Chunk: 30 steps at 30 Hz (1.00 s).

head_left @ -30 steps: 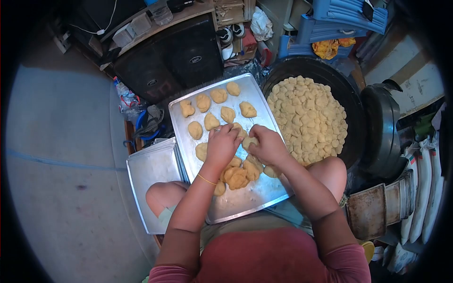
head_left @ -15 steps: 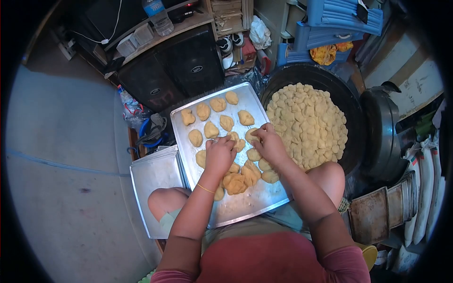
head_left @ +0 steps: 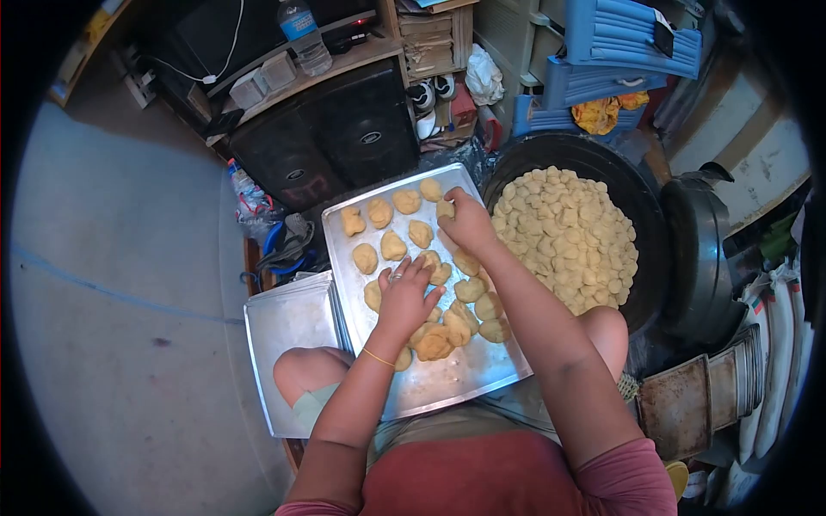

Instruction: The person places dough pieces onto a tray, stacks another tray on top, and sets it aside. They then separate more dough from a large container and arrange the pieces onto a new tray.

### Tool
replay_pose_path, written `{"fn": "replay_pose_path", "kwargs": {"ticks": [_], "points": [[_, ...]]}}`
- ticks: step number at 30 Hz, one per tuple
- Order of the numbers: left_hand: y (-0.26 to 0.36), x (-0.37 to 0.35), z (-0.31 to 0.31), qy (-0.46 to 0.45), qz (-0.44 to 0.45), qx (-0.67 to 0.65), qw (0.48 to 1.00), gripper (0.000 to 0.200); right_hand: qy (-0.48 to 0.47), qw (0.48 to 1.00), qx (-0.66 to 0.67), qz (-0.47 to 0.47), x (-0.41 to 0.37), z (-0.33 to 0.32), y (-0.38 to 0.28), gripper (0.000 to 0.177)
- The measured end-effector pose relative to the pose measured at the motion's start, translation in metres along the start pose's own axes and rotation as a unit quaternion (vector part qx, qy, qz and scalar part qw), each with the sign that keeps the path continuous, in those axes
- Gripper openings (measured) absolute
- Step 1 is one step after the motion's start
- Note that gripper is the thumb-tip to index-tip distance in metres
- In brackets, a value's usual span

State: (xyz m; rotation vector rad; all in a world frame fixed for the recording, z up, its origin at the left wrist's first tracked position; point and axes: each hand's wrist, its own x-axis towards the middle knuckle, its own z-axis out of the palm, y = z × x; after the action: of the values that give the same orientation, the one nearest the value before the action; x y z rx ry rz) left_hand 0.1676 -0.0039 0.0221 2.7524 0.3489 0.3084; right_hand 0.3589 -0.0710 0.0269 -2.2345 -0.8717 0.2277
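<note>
Right hand (head_left: 467,219) pinches a dough piece (head_left: 444,209) by the far right of the metal tray (head_left: 456,377); light grip should avoid dents. Left hand (head_left: 407,297) loose, fingers spread, by mid-tray lumps (head_left: 440,273). Black tub (head_left: 644,215) of dough beyond.

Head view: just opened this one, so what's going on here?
A person is handling lumps of dough on a metal tray just in front of them. The right hand is at a dough lump near the tray's far right side; the left hand lies spread over the middle. More lumps sit in loose rows and a cluster nearer the person. To the right, a black tub holds a heap of dough pieces.
</note>
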Motion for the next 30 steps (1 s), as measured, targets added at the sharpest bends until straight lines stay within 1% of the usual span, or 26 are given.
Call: {"fn": "replay_pose_path", "kwargs": {"ticks": [1,2,4,5,7,8,10,11,13,14,16,18,20,21,22,24,26,27,29,30], "points": [[0.000,-0.001,0.000,0.006,0.007,-0.005,1.000,0.045,0.002,0.999,-0.007,0.032,0.001,0.001,-0.001,0.041],[0.001,-0.003,-0.001,0.005,0.006,-0.006,1.000,0.045,0.001,0.999,-0.008,0.033,-0.001,0.003,0.001,0.041],[0.004,-0.006,-0.003,0.030,0.004,0.001,1.000,0.048,0.030,0.994,-0.100,-0.024,-0.006,0.006,0.008,0.045],[0.006,-0.007,-0.006,0.031,0.006,-0.001,1.000,0.048,0.031,0.994,-0.101,-0.023,-0.004,0.006,0.012,0.045],[0.012,-0.016,-0.012,0.014,-0.004,-0.002,1.000,0.049,-0.032,0.997,-0.069,-0.017,-0.004,0.003,0.015,0.049],[0.017,-0.022,-0.015,0.011,-0.005,-0.005,1.000,0.049,-0.035,0.997,-0.070,-0.013,-0.009,0.001,0.014,0.049],[0.025,-0.033,-0.018,0.008,-0.021,-0.038,0.999,0.046,-0.015,0.992,-0.127,-0.011,-0.018,-0.011,0.002,0.050],[0.027,-0.040,-0.016,0.007,-0.024,-0.038,0.999,0.046,-0.018,0.992,-0.128,-0.011,-0.026,-0.020,-0.005,0.050],[0.034,-0.056,-0.005,0.031,-0.004,-0.011,0.999,0.046,-0.008,0.997,-0.066,0.034,-0.050,-0.035,-0.009,0.042],[0.037,-0.062,0.001,0.013,0.010,-0.008,1.000,0.047,-0.014,0.997,-0.067,0.035,-0.061,-0.032,-0.002,0.042],[0.041,-0.070,0.005,-0.005,0.011,-0.014,1.000,0.047,-0.070,0.991,-0.081,-0.080,-0.083,-0.023,0.015,0.038],[0.046,-0.076,0.002,-0.020,0.017,-0.018,1.000,0.047,-0.068,0.992,-0.067,-0.082,-0.087,-0.017,0.026,0.037],[0.054,-0.080,-0.003,-0.051,0.002,-0.032,0.998,0.042,-0.061,0.993,-0.056,-0.088,-0.089,-0.019,0.023,0.037],[0.056,-0.081,-0.005,-0.049,0.002,-0.032,0.998,0.042,-0.027,0.997,-0.032,-0.060,-0.091,-0.019,0.019,0.036],[0.058,-0.082,-0.008,-0.042,0.018,-0.040,0.998,0.040,0.008,0.999,-0.008,-0.032,-0.092,-0.019,0.016,0.036],[0.054,-0.084,-0.012,-0.032,0.033,-0.046,0.998,0.039,-0.002,1.000,-0.016,-0.024,-0.092,-0.021,0.012,0.036],[0.037,-0.077,-0.020,0.078,0.007,-0.097,0.992,0.034,-0.011,1.000,-0.023,-0.017,-0.091,-0.019,0.008,0.036],[0.027,-0.071,-0.026,0.081,0.009,-0.095,0.992,0.034,0.001,1.000,-0.014,-0.014,-0.090,-0.015,0.008,0.038],[0.009,-0.058,-0.040,0.109,-0.071,-0.028,0.991,0.030,0.020,1.000,-0.006,-0.016,-0.088,-0.007,0.011,0.039],[0.000,-0.055,-0.043,0.117,-0.067,-0.026,0.991,0.030,0.051,0.997,0.043,-0.026,-0.089,-0.002,0.013,0.042]]}}
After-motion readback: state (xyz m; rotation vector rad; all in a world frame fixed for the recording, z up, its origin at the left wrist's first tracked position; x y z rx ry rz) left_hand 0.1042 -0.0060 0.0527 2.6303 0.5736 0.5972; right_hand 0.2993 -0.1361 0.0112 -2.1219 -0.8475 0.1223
